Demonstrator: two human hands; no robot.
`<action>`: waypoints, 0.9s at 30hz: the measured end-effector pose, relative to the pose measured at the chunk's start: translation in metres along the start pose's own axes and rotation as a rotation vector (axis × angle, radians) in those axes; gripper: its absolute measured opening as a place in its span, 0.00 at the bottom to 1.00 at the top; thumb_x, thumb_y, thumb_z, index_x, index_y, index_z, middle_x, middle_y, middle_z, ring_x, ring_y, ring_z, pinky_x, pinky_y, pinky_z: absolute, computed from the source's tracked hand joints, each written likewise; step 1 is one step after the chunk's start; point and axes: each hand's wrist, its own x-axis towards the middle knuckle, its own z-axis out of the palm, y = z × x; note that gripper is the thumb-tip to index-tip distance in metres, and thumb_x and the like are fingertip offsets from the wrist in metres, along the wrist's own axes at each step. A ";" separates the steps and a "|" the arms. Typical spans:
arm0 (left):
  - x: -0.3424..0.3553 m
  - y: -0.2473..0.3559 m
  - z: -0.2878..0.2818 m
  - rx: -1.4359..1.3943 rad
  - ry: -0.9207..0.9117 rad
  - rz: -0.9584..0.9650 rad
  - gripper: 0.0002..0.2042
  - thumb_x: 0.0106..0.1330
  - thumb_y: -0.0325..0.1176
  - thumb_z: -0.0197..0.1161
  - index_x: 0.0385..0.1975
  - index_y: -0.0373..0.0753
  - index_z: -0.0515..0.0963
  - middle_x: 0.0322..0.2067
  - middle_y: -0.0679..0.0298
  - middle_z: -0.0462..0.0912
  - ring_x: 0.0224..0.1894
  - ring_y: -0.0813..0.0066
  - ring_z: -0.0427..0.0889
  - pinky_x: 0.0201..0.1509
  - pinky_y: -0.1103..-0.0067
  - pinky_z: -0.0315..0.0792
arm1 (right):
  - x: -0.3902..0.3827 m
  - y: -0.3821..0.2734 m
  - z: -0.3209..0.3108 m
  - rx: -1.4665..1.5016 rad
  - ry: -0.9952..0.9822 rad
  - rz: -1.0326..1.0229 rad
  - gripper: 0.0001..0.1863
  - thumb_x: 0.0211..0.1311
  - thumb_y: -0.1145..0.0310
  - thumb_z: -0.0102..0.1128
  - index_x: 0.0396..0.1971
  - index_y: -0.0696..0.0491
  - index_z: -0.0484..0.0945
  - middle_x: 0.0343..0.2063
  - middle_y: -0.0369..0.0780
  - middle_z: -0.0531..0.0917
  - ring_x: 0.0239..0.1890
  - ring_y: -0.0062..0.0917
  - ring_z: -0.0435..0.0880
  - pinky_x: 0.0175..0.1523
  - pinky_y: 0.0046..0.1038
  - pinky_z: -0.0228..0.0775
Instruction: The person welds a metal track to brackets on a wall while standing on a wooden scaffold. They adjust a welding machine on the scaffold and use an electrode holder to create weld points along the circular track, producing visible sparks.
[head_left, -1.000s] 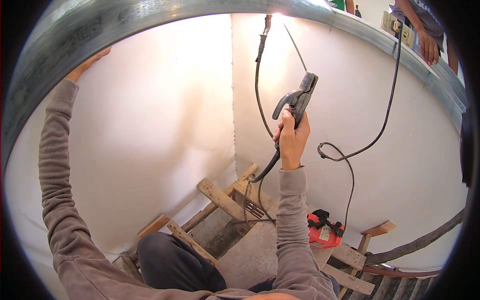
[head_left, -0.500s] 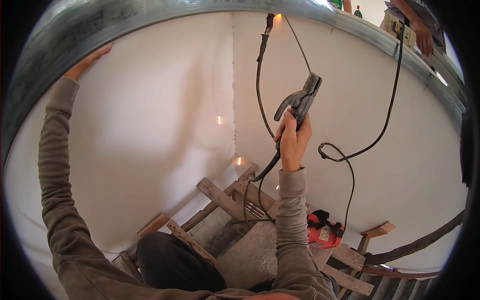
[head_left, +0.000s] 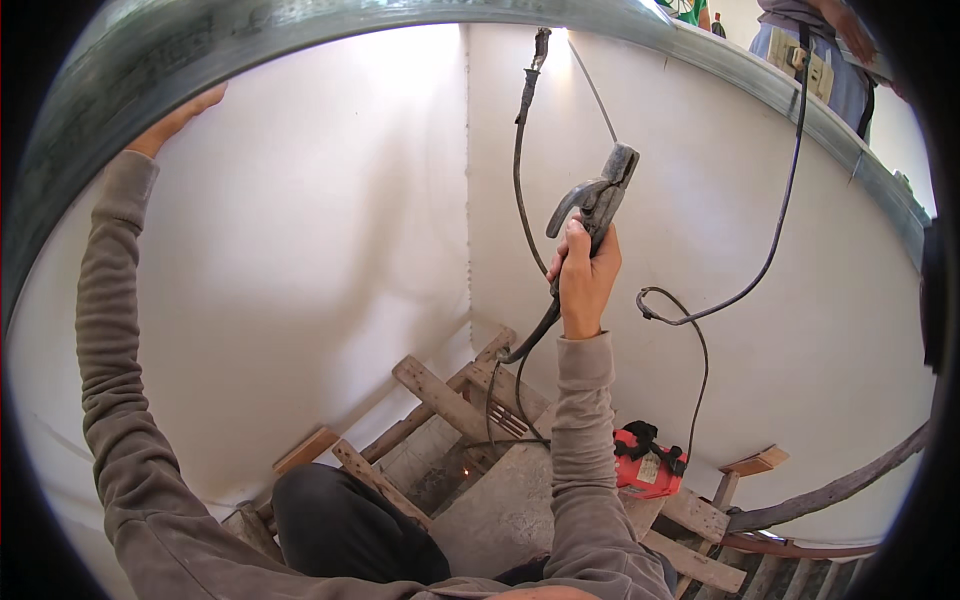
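Observation:
My right hand [head_left: 588, 280] is wrapped round the handle of a grey welding electrode holder [head_left: 603, 195]. A thin welding rod [head_left: 594, 92] runs up from its jaws to a bright white glow under the metal beam [head_left: 330, 20]. Beside that glow, a clamp-like cable end [head_left: 541, 48] hangs from the beam, its dark cable [head_left: 517, 160] drooping toward my right hand. At the upper left my left hand [head_left: 180, 122] reaches up and holds the beam's lower edge; the beam hides part of its fingers.
Below are rough wooden planks [head_left: 440, 400], a grey board [head_left: 505, 510] and a red case-like thing [head_left: 645, 465] with black parts. A looped black cable [head_left: 770, 260] hangs at the right. Past the beam, another person [head_left: 830, 50] stands. White walls [head_left: 270, 250] meet in a corner ahead.
The glow at the rod's tip has turned from small and orange to bright white. Falling sparks by the wall are gone; a tiny one shows lower down. The other person has shifted.

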 end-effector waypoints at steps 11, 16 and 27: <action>0.002 -0.020 -0.003 -0.145 -0.084 -0.044 0.32 0.63 0.49 0.75 0.63 0.39 0.77 0.61 0.55 0.80 0.63 0.60 0.78 0.70 0.69 0.70 | -0.003 0.004 0.004 0.053 -0.015 -0.006 0.07 0.70 0.69 0.58 0.39 0.58 0.74 0.20 0.33 0.74 0.13 0.12 0.69 0.17 0.19 0.62; 0.000 -0.037 0.016 -0.234 -0.094 -0.080 0.32 0.64 0.52 0.73 0.63 0.40 0.77 0.61 0.56 0.80 0.63 0.60 0.77 0.70 0.69 0.70 | -0.012 0.001 0.003 0.025 -0.034 -0.017 0.08 0.72 0.69 0.52 0.43 0.58 0.74 0.20 0.33 0.71 0.13 0.14 0.68 0.18 0.20 0.61; -0.002 -0.031 0.013 -0.057 -0.157 -0.151 0.39 0.61 0.54 0.75 0.68 0.40 0.71 0.67 0.54 0.74 0.69 0.56 0.71 0.75 0.67 0.65 | -0.006 -0.002 0.004 0.028 0.007 -0.010 0.08 0.68 0.70 0.58 0.40 0.59 0.73 0.18 0.33 0.73 0.13 0.13 0.68 0.18 0.20 0.62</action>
